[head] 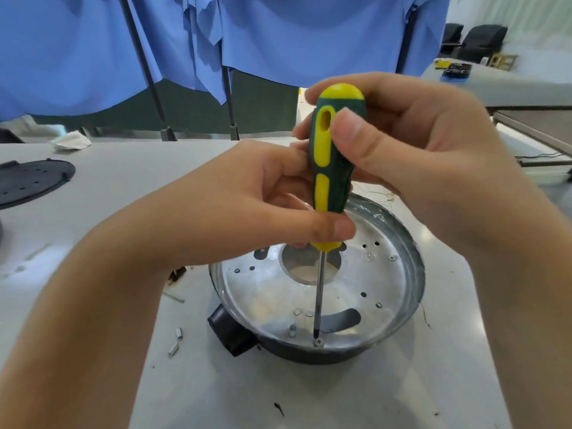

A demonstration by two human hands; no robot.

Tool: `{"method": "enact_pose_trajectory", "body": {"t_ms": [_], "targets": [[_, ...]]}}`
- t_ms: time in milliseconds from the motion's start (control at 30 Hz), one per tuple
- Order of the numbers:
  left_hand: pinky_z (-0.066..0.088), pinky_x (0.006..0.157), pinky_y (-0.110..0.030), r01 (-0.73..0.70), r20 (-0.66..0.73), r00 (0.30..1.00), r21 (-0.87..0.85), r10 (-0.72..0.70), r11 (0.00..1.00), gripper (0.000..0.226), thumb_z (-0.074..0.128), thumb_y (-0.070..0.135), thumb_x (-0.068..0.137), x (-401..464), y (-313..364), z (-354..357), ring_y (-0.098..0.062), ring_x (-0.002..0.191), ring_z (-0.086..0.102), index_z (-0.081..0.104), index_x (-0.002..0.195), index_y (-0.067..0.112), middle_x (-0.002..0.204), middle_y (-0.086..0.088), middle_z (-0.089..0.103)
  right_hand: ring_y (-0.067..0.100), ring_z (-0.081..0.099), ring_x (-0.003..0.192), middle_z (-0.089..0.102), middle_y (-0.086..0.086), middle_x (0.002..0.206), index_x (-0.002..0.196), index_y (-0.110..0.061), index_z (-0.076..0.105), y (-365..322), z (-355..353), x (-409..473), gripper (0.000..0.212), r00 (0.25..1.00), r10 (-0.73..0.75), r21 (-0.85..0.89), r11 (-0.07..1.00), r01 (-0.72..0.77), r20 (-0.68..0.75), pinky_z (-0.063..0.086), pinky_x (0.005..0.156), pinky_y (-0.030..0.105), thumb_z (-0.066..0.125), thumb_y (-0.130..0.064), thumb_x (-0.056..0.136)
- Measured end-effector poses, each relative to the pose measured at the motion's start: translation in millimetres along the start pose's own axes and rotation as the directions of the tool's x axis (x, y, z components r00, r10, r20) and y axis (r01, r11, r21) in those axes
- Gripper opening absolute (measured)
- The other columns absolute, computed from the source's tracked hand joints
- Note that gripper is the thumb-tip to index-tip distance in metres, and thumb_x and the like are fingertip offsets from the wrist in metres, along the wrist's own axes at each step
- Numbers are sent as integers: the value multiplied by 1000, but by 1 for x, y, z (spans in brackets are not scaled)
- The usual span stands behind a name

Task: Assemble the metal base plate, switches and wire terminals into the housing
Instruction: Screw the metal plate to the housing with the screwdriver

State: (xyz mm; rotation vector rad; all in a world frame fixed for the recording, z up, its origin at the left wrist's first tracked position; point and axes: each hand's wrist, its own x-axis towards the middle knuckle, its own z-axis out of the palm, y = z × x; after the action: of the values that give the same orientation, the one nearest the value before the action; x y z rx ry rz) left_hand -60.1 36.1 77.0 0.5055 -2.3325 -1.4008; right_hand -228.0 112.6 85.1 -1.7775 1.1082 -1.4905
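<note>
A round metal base plate [266,292] with a centre hole and several small holes lies inside a dark round housing [309,354] on the table. A green and yellow screwdriver [329,168] stands upright, its tip in a screw [318,342] at the plate's near rim. My right hand [411,153] grips the top of the handle. My left hand [263,199] pinches the lower end of the handle with thumb and fingers. A black switch block [230,331] sticks out of the housing's left side.
Small metal wire terminals [177,340] lie loose on the grey table [93,243] left of the housing. A dark perforated round cover [29,181] sits at the far left. Blue cloth [263,35] hangs behind the table, and another table [510,88] stands at the right.
</note>
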Motion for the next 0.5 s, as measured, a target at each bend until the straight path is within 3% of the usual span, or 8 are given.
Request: {"method": "enact_pose_trajectory", "body": {"t_ms": [67,167,233,367,500], "targets": [[57,75,-21,6,24,1000,-7,-6,1000,43,84,25,69,-1,-2,-3,-17,92,73,70,109,22,98,3,76,14,70,94,71,3,94,113,-6,61,1,2,0,27,1000,-4,5,1000,4,-7,57,78,28,56,-16,89],[59,84,-43,57,82,995,83,-64,995,42,77,43,67,-2,-6,-9,-16,93,72,70,107,32,99,7,76,16,71,93,71,3,93,112,-5,61,2,3,0,25,1000,-10,19,1000,10,-21,57,79,28,56,-15,89],[56,88,-48,103,128,984,148,-123,984,40,77,46,67,-1,-13,-13,-14,92,72,70,106,35,99,10,75,17,71,90,71,4,92,113,-3,60,0,2,-1,26,999,-14,62,998,17,-50,57,76,27,56,-13,90],[57,87,-34,199,274,918,309,-287,930,22,79,25,78,7,-29,-7,-8,93,70,70,97,32,96,13,74,20,72,87,71,5,90,113,-2,60,-5,-3,-2,26,992,-25,99,994,38,-124,57,73,26,54,-15,91],[50,71,-20,246,270,845,572,-462,783,20,80,47,69,17,-43,14,8,76,63,64,78,42,81,27,68,22,72,86,70,7,91,112,-2,59,-2,-6,-2,26,993,7,97,995,5,-117,57,73,28,53,-15,91]]}}
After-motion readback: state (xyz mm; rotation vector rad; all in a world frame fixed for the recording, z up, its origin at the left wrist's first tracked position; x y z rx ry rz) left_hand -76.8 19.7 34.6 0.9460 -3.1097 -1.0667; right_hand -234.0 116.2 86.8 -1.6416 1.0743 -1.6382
